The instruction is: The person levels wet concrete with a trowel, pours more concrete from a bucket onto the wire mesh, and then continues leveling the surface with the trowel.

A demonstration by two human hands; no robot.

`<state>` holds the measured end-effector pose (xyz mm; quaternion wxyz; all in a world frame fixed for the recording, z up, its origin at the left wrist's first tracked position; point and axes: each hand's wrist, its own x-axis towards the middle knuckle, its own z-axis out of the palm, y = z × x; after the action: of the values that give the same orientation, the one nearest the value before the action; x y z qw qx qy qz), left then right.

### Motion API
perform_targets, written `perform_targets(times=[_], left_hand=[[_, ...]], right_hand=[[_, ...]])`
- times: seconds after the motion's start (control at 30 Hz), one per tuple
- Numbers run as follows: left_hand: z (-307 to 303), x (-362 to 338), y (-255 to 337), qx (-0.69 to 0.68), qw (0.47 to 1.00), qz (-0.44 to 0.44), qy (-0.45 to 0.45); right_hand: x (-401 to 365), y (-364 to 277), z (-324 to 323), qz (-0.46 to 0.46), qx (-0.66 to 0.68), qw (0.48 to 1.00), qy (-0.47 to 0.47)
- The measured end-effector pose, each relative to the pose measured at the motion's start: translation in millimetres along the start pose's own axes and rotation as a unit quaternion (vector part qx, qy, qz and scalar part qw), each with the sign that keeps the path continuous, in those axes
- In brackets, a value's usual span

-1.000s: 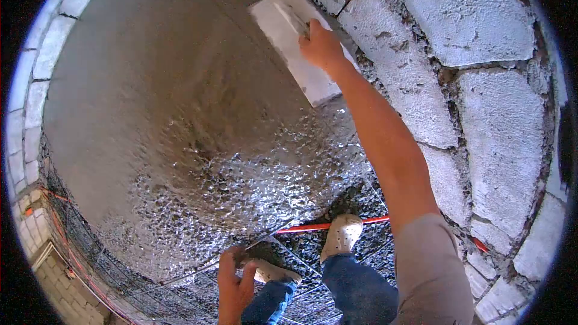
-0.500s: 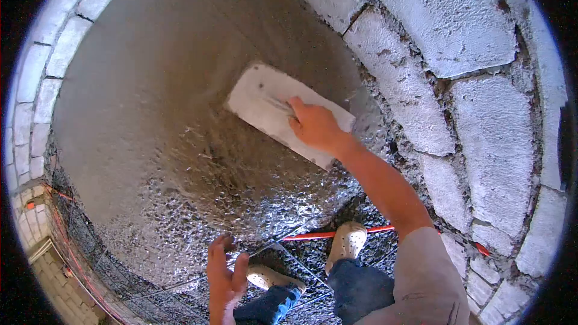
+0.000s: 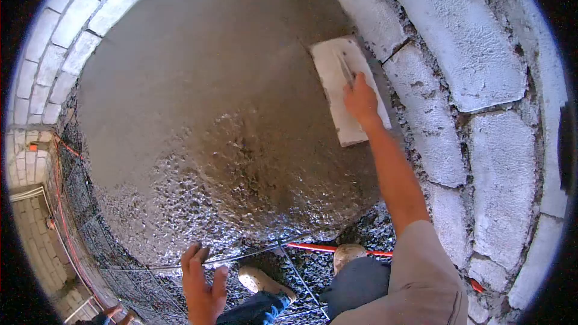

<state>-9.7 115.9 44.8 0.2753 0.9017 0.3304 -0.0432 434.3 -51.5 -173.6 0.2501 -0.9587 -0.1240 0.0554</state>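
My right hand (image 3: 362,101) grips the handle of a wide rectangular float (image 3: 335,99), pale and flat, which lies on wet concrete (image 3: 211,54) close to the block wall on the right. The concrete behind the float is smooth. Nearer my feet it is rough and lumpy, with stones showing. My left hand (image 3: 203,287) hangs in the air at the lower left, fingers apart and holding nothing, with dark wet dirt on a fingertip.
Whitish block walls (image 3: 436,120) curve around the concrete. Steel rods (image 3: 301,277) cross the gravel by my light clogs (image 3: 265,281). A red-orange hose or pipe (image 3: 319,247) runs there. At the lower left edge, part of another person (image 3: 114,314) seems to show.
My right hand has pushed the float right and away from me, turning it more upright in view, to beside the wall. My view has shifted, and my left hand stays raised and empty.
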Motion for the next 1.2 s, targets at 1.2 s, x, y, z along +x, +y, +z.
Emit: perform_targets(times=[1.2], left_hand=[[-6.2,-11.1,1.1,0.089,0.992,0.013,-0.087]], right_hand=[[20.8,36.3,-38.5,-0.048,0.011,0.998,-0.025]])
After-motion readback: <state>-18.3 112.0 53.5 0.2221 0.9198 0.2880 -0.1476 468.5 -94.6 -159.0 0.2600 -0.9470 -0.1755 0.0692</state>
